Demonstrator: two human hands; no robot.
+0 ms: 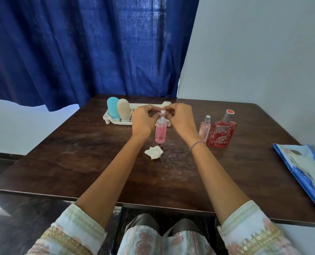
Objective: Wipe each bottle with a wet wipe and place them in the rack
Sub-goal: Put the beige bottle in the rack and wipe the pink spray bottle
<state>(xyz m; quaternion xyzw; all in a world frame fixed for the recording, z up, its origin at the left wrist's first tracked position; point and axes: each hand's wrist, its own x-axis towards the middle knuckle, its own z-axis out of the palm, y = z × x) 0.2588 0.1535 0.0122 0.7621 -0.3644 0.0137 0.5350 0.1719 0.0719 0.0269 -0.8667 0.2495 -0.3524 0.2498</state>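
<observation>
Left hand (141,120), right hand (183,119) pinch bottle (160,133) — mid table (79,162).

rack (121,123) behind bottle (160,133), wipe (154,152) before bottle

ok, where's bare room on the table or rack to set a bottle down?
Free: table left of the crumpled wipe; the near-edge strip in front of it; the gap between red perfume bottle and wipe pack. The rack right of the beige bottle looks open, partly hidden by the left hand and right hand. Crowded: centre, around the pink pump bottle.
</observation>
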